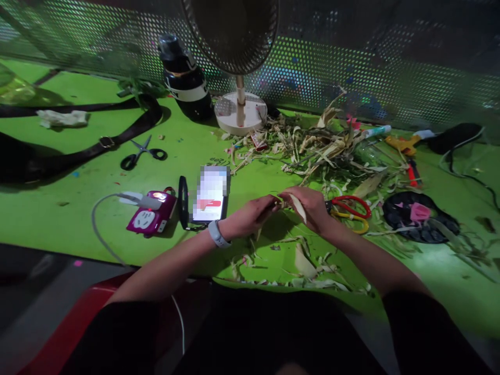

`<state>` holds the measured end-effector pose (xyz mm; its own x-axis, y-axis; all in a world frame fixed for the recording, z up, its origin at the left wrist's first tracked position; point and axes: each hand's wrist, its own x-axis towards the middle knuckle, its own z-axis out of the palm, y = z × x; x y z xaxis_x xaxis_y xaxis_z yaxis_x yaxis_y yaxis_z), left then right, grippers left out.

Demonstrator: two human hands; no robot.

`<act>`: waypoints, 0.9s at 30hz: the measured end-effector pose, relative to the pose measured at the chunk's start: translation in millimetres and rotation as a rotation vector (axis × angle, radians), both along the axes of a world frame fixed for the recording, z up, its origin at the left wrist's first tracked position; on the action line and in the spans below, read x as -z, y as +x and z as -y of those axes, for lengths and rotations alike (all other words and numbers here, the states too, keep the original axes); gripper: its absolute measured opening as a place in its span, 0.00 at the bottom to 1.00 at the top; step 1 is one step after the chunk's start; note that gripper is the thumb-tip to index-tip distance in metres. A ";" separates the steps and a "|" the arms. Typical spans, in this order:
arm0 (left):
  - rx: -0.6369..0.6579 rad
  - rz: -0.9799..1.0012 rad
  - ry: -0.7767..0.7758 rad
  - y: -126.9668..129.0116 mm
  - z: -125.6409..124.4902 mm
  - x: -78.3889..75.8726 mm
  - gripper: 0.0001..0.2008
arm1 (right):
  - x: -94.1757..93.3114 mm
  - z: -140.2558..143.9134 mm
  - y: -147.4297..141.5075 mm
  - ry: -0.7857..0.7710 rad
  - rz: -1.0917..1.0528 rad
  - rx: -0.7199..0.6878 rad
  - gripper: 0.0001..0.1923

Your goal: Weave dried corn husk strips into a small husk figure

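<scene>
Centrally, low over a green worktop [47, 208], two bare hands are drawn close together, fingertips meeting or nearly so. Right hand [308, 205]: fingers bent round a pale husk strip [299, 209], its broad end jutting toward the wearer. Left hand [260, 212]: fingers bunched at the near side of the same spot; cannot tell whether it grips the strip or only touches it. Grey wristband [219, 234] on the left wrist.

Below the hands, husk scraps [305, 262] litter the near edge. Beyond them, a tangled heap of dried husks [324, 143] spreads toward the perforated screen [332, 65] at the back. Just beside the right hand and wrist: scissors with one red and one yellow handle [353, 205], lying among the litter. Farther right, a black dish [394, 205] with a pink piece [420, 212] in it; behind, a yellow glue gun [402, 144].

Left of the left hand, a phone [211, 192] with its screen lit, then a purple socket box [150, 216], plug and cable attached. Black-handled scissors [144, 152] lie with blades parted, near a dark buckled strap [128, 129]. At the back, a dark bottle [187, 91] stands beside a fan [240, 114] on a round white base.
</scene>
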<state>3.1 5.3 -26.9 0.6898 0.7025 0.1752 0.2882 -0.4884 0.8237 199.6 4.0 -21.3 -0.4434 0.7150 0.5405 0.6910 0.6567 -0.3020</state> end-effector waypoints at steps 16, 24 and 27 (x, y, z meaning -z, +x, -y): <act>-0.110 0.197 -0.097 3.6 5.5 -0.1 0.08 | -21.8 12.4 -10.6 -0.403 -0.278 0.103 0.16; -0.132 0.170 -0.200 -2.0 -1.8 -4.5 0.11 | -17.8 -6.6 -1.8 -1.034 -0.479 0.074 0.22; -0.127 0.184 -0.294 -8.4 -9.2 -7.2 0.12 | -30.0 -21.4 18.6 -1.122 -0.323 -0.074 0.23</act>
